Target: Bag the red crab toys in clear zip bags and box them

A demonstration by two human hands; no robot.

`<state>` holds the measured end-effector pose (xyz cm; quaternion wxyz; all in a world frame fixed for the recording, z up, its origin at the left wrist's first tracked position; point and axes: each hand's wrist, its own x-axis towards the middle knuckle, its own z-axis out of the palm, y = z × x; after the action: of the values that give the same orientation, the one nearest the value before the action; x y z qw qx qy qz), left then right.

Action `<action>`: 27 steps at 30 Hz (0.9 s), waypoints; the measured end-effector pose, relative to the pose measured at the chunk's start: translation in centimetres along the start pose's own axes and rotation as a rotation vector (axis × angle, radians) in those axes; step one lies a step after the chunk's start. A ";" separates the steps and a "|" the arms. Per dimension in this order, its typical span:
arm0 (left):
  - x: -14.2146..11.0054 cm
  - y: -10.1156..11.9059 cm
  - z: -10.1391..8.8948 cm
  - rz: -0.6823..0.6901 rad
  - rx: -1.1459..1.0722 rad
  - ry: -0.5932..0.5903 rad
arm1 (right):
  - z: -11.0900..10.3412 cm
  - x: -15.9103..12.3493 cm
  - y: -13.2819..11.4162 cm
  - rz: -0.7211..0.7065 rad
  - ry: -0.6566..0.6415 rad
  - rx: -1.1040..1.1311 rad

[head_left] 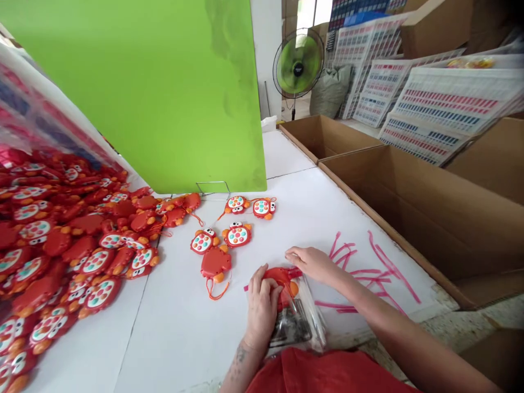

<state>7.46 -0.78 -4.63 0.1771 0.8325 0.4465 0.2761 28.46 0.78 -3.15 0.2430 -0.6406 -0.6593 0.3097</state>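
My left hand [262, 305] lies over a red crab-shaped toy [282, 275] with orange claws, its fingers curled around the toy's left side. The toy sits at the top end of a clear plastic bag [301, 322] with a dark printed lower part, close to my body. A pink strip shows along the bag's top edge. Beside that strip is my right hand [313, 263], with fingers bunched together; what they hold, if anything, is hidden. Farther up the table, a red toy [215, 263] with an orange cord lies face down, near a few face-up ones [238, 235].
A large heap of similar toys [94, 224] covers the left side. A green board [184, 98] stands behind the white table [164, 338]. Open cardboard boxes [393, 180] line the right edge. Pink strips [368, 275] lie right of my hands; a fan [298, 68] stands behind.
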 end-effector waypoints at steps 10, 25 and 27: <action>1.9 2.2 -3.9 -0.037 -0.114 -0.306 | 3.7 -2.3 -1.7 0.001 0.070 0.335; 0.3 1.0 -4.7 -0.663 -0.792 -0.177 | 1.1 -2.7 -3.8 -0.181 0.298 0.455; 0.7 1.5 -4.6 -0.689 -0.813 -0.174 | 1.0 -2.5 -4.5 -0.330 0.375 0.287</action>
<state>5.88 -0.77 0.03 0.6016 0.5222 0.5344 0.2826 24.80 -1.74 -0.38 0.4958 -0.5297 -0.6479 0.2322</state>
